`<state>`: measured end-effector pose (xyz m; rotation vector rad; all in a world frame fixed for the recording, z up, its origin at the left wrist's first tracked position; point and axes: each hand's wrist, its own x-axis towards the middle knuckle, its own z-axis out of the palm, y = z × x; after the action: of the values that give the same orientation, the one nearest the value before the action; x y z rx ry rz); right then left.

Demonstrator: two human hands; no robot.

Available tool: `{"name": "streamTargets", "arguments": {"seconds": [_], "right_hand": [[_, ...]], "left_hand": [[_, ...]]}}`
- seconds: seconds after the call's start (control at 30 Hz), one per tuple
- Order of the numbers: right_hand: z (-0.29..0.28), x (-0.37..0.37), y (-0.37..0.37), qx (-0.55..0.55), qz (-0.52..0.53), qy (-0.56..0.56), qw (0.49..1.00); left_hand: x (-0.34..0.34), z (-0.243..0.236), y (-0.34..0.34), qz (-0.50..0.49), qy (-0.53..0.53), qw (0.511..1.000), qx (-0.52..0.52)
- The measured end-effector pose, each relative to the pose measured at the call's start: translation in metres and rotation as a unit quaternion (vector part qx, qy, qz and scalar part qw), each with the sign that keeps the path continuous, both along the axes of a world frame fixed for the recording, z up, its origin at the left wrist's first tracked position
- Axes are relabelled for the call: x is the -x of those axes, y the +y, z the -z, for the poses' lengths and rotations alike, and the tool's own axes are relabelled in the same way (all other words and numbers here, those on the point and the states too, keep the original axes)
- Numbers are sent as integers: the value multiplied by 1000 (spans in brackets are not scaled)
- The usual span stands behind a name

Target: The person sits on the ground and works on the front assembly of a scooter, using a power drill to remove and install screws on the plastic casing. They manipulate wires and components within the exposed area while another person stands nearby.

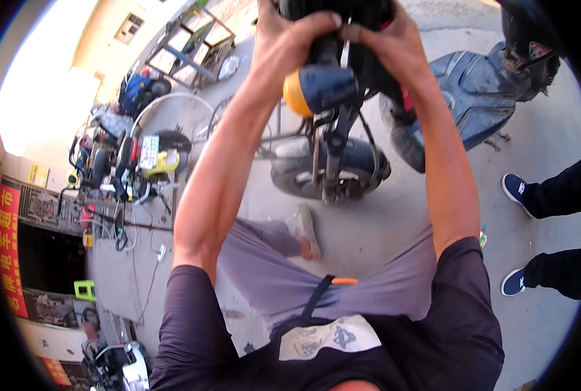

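Note:
Both my arms reach up to the top edge of the head view. There, my left hand (287, 32) and my right hand (391, 42) are closed round the sides of a dark rounded part (333, 8) on a two-wheeler, thumbs toward each other. Most of the fingers are hidden behind it or cut off by the edge. Just below my hands sits a turn signal (320, 90) with an amber lens and dark housing. Under that, the fork (335, 140) runs down to a wheel (362, 166) with a black tyre. My legs are spread before it.
A dark scooter (466, 98) stands close on the right. Beyond my right arm are another person's legs (557, 199) in dark trousers. Parked two-wheelers (154, 159), a metal-framed rack (189, 49), a green stool (84, 290) and a cable (150, 293) lie to the left.

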<state>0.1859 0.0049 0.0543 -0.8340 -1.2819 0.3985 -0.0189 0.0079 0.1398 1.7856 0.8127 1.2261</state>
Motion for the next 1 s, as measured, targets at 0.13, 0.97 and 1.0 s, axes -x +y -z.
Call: {"name": "streamTargets", "arguments": {"seconds": [0.13, 0.97, 1.0], "right_hand": [[-8, 7, -8, 16, -20, 27, 999], [4, 2, 0, -4, -31, 67, 997], [1, 2, -4, 15, -16, 61, 998]], "left_hand": [[-8, -10, -11, 31, -22, 999, 17], [-8, 2, -17, 19, 52, 992, -113], [-6, 5, -19, -4, 70, 990, -120]]}}
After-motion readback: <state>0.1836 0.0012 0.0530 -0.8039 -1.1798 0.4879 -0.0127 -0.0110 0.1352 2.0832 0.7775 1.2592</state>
